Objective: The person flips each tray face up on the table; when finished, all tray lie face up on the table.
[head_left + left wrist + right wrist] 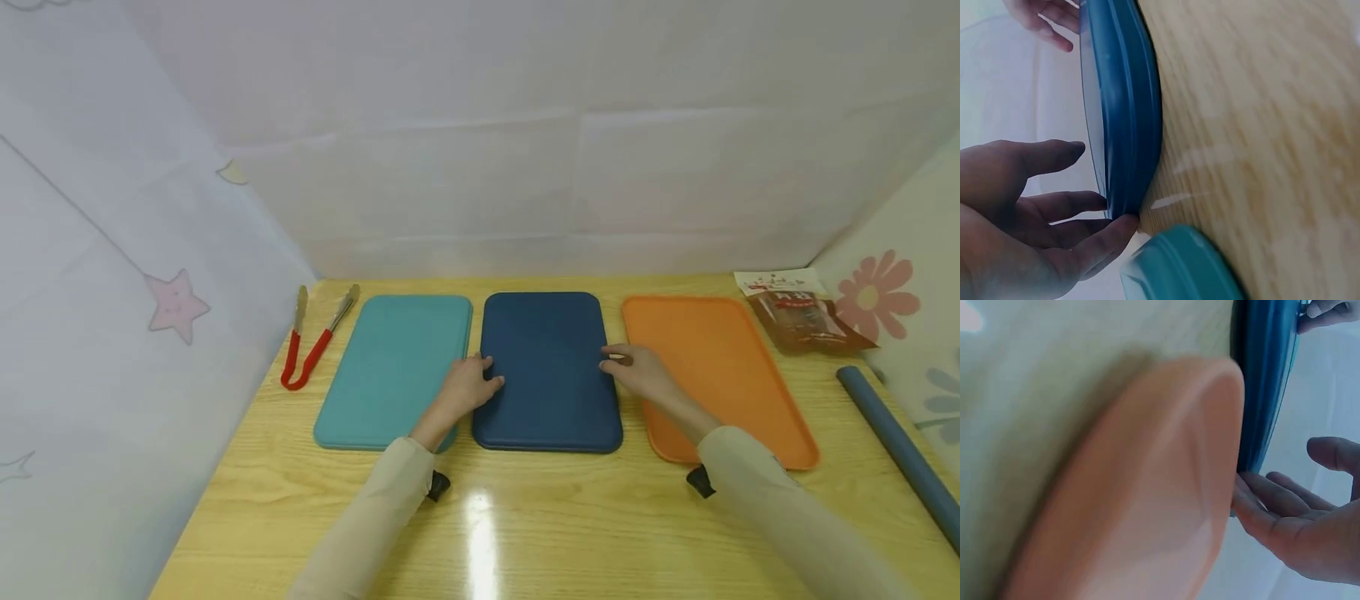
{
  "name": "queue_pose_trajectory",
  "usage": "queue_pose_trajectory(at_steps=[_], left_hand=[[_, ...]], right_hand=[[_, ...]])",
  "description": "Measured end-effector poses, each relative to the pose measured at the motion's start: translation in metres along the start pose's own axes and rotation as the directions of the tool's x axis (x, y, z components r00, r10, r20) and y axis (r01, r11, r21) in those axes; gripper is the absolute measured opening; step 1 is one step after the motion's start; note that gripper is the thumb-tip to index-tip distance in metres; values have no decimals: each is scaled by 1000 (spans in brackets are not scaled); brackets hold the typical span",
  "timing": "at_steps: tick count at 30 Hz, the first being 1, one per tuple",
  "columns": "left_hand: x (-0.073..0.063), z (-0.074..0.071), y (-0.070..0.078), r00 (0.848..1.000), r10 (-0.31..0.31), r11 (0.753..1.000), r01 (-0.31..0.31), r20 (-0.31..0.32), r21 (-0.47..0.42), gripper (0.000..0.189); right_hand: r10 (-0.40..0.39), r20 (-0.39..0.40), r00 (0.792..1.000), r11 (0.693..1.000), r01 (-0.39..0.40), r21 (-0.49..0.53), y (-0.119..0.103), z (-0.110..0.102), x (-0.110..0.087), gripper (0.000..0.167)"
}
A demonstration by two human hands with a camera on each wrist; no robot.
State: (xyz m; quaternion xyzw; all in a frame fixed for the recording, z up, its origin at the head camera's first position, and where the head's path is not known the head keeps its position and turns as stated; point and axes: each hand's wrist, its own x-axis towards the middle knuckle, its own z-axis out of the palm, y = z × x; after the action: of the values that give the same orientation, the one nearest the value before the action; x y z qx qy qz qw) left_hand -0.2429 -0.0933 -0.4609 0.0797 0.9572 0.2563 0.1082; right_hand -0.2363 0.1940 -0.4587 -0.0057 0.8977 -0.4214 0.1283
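Observation:
A navy blue rectangular tray lies flat between both hands, its side ridged in the wrist views; whether it is one piece or several stacked I cannot tell. My left hand is at its left edge. In the left wrist view the fingertips touch the rim of the tray, while the thumb is raised apart from it. My right hand reaches over the orange tray to the blue one's right edge. There, in the right wrist view, fingertips touch the blue side and the thumb stays clear.
A teal tray lies left of the blue one, beside red-handled tongs. At the back right is a brown food packet. A grey-blue roll lies along the right edge of the wooden table. Printed cloth walls surround it.

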Motion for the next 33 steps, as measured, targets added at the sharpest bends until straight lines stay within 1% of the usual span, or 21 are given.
queue_pose_trajectory(at_steps=[2,4,6,7,9,11,12,14,16,19,21,23,25,27,32,33], left_hand=[[0,-1,0,1000,3,1000,-3,6,-6,53],[0,-1,-2,1000,11,1000,-11,5,-19,53],[0,-1,-6,1000,31,999,-31,-5,-45,52],[1,-2,-8,999,42,997,-43,-10,-56,52],[1,-3,-11,998,64,995,-65,-11,-77,52],[1,-5,-14,997,83,992,-83,-5,-96,53],[0,-5,-15,996,84,991,-83,6,-102,54],[-3,-7,-15,996,80,991,-76,33,-115,57],[-5,-7,-16,995,84,990,-78,51,-120,59],[-8,-7,-17,994,95,988,-87,56,-125,61],[-10,-5,-18,993,106,987,-99,53,-124,62],[-14,-5,-17,992,116,986,-108,56,-124,63],[-20,-4,-16,990,127,986,-119,66,-119,66],[-30,-4,-14,987,132,985,-121,87,-127,71],[-57,-4,-9,981,131,984,-112,142,-136,82],[-62,-4,-9,979,135,984,-114,151,-137,84]], right_hand=[[21,-11,1000,994,-20,108,3,-2,-4,50],[27,-34,999,971,-18,238,5,-5,-8,51],[23,-77,997,926,8,378,6,-7,-10,51],[17,-101,995,901,29,432,5,-8,-11,51],[-3,-146,989,859,77,506,4,-11,-11,51],[-23,-171,985,836,113,538,2,-13,-10,53],[-32,-174,984,832,123,542,1,-14,-10,55],[-35,-159,987,817,120,564,-2,-17,-11,58],[-28,-118,993,798,93,596,-6,-19,-12,62],[-2,-30,1000,758,21,652,-12,-25,-13,65],[6,30,1000,734,-25,679,-17,-28,-14,67],[0,79,997,717,-55,695,-22,-32,-15,69],[-6,112,994,703,-75,707,-27,-35,-16,70],[-12,127,992,695,-83,714,-31,-37,-19,71],[-39,153,987,694,-84,715,-39,-41,-21,75],[-47,160,986,687,-85,722,-41,-42,-22,76]])
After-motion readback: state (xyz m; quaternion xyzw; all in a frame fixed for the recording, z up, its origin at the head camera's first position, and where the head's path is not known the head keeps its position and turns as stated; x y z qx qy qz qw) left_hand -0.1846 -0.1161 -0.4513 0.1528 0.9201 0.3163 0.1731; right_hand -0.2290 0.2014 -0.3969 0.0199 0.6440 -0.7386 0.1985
